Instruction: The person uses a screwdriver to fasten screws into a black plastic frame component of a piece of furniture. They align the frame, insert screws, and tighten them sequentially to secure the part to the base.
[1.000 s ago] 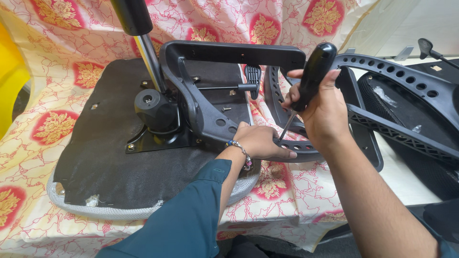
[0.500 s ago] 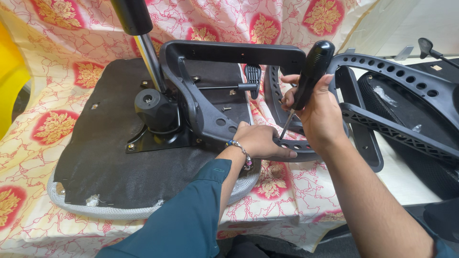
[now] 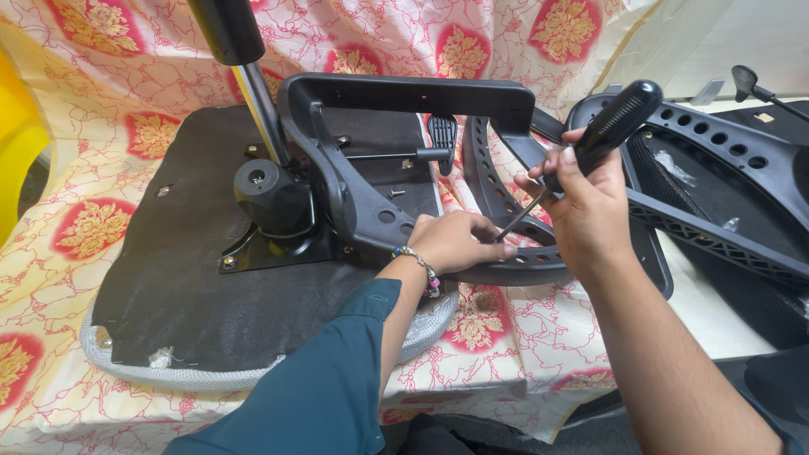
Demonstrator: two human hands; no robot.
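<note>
Two hands meet at one spot on the upturned chair seat [image 3: 194, 278], where the black armrest bracket [image 3: 522, 271] lies. Right hand [image 3: 590, 211] is wrapped tight around the screwdriver [image 3: 602, 135], slanting down-left; left hand [image 3: 459, 243] pinches at its tip, fingers curled.

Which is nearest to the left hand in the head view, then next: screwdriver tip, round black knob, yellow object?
1. Screwdriver tip, right at the left hand's fingertips.
2. Round black knob, left of the hand, on the seat underside.
3. Yellow object, at the far left edge.
</note>
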